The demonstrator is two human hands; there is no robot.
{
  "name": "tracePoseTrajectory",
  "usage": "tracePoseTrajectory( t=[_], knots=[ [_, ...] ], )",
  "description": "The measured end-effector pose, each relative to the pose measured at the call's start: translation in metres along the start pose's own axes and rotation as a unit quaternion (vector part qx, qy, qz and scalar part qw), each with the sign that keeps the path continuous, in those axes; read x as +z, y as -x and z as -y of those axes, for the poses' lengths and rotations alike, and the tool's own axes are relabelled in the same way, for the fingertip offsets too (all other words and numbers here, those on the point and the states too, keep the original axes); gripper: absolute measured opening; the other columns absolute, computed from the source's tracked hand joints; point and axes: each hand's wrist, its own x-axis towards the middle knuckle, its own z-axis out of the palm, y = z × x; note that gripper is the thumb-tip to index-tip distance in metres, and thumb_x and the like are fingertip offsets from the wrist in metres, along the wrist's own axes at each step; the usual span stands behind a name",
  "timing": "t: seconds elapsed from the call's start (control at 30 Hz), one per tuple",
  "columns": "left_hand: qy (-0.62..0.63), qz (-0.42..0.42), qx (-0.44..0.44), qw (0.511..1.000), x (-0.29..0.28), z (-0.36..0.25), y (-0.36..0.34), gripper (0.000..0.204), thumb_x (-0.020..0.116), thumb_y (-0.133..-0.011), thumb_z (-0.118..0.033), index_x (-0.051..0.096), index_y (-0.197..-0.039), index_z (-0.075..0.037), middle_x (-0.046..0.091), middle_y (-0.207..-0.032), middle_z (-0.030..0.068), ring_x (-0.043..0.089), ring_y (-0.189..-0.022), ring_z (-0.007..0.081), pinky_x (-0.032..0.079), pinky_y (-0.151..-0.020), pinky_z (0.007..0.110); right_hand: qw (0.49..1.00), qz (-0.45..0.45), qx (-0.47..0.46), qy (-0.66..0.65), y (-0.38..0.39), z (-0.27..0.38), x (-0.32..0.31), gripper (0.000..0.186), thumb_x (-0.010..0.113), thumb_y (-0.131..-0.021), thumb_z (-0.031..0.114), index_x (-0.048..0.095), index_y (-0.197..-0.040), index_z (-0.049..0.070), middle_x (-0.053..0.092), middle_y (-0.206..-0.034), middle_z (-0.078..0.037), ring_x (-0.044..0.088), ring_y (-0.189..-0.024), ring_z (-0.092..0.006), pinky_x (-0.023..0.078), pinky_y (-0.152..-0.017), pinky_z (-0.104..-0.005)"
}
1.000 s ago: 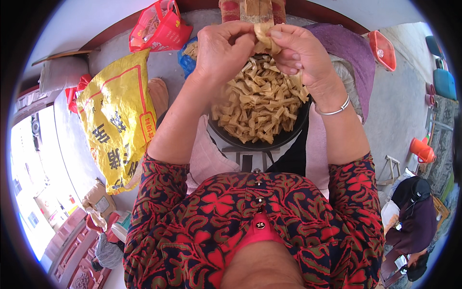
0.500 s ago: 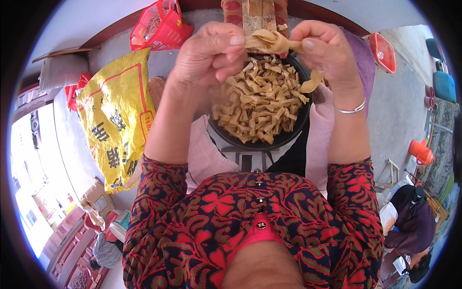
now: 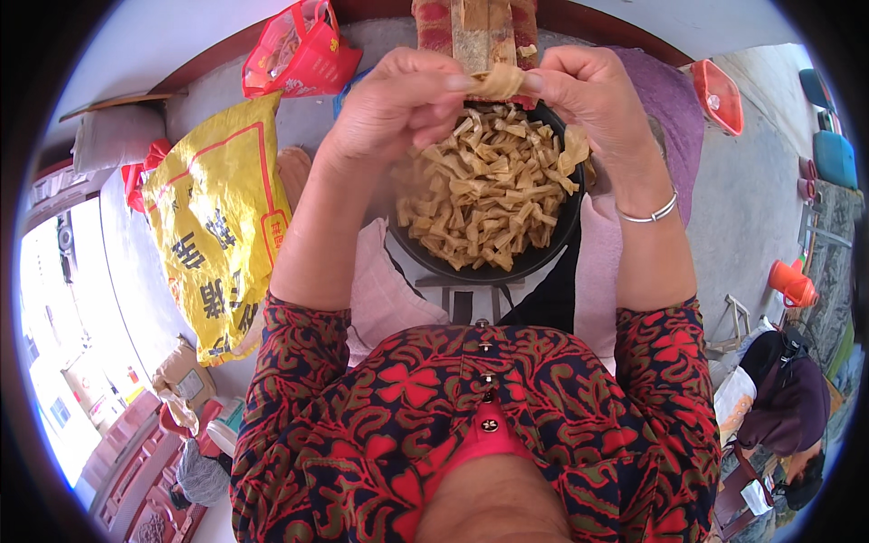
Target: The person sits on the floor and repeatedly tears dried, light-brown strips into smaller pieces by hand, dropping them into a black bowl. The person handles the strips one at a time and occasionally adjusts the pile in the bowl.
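Note:
Above a dark round pan [image 3: 441, 263] I hold a tan, soft strip of tofu skin [image 3: 500, 82] stretched between both hands. My left hand [image 3: 396, 98] pinches one end between thumb and fingers. Thumb and fingertips of my right hand [image 3: 587, 95] press on the other side, where the strip looks folded over in a loop. A loose tail of tofu skin hangs below the right hand, over the pan's rim. Heaped in the pan are many tofu skin knots [image 3: 489, 195] of the same colour.
Beyond the pan stands a wooden board [image 3: 486, 41] on a red patterned cloth. At the left lie a yellow sack [image 3: 217, 226] and a red bag [image 3: 303, 54]. A purple cloth [image 3: 674, 127] and a red basket [image 3: 720, 98] are at the right. Another person [image 3: 787, 398] sits at lower right.
The strip's fold between my hands has become shorter and tighter, and my fingertips are closer together. My right hand has moved slightly left; the tail below it has turned.

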Motion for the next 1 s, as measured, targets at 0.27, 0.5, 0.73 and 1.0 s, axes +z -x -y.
tracePoseTrajectory(
  t=[0.27, 0.5, 0.73, 1.0],
  knots=[
    [-0.197, 0.019, 0.007, 0.98, -0.008, -0.009, 0.011, 0.034, 0.057, -0.092, -0.032, 0.06, -0.079, 0.0, 0.053, -0.063, 0.0017, 0.048, -0.055, 0.0092, 0.038, -0.05, 0.023, 0.994, 0.051, -0.089, 0.045, 0.004, 0.002, -0.013, 0.019, 0.064, -0.088, 0.013, 0.06, -0.074, 0.001, 0.048, -0.062, 0.006, 0.041, -0.06, -0.0022, 0.033, -0.053, -0.0207],
    [-0.513, -0.061, 0.152, 0.843, 0.009, 0.012, -0.003, 0.024, 0.064, -0.087, -0.017, 0.06, -0.105, 0.0, 0.063, -0.084, 0.007, 0.06, -0.079, 0.0168, 0.047, -0.069, 0.035, 0.981, 0.056, -0.092, 0.16, 0.005, -0.008, 0.007, 0.017, 0.064, -0.087, 0.011, 0.06, -0.077, -0.001, 0.047, -0.06, 0.004, 0.04, -0.059, -0.0037, 0.035, -0.053, -0.0227],
    [-0.542, 0.054, 0.021, 0.838, 0.003, 0.003, 0.0, 0.023, 0.058, -0.092, -0.025, 0.058, -0.094, -0.002, 0.054, -0.071, 0.0165, 0.053, -0.066, 0.0345, 0.045, -0.061, 0.036, 0.948, 0.007, -0.137, 0.287, 0.009, -0.002, 0.001, 0.015, 0.065, -0.085, 0.012, 0.061, -0.078, -0.001, 0.044, -0.055, -0.005, 0.039, -0.052, -0.0087, 0.035, -0.049, -0.0257],
    [-0.697, -0.129, 0.087, 0.7, -0.003, 0.019, -0.016, 0.022, 0.056, -0.091, -0.03, 0.059, -0.09, -0.008, 0.06, -0.073, 0.0164, 0.059, -0.072, 0.0377, 0.046, -0.061, 0.044, 0.937, -0.091, -0.12, 0.315, -0.007, -0.021, -0.015, 0.019, 0.062, -0.089, 0.017, 0.062, -0.08, 0.0, 0.048, -0.059, -0.003, 0.041, -0.055, -0.0071, 0.036, -0.05, -0.0247]
  ],
)
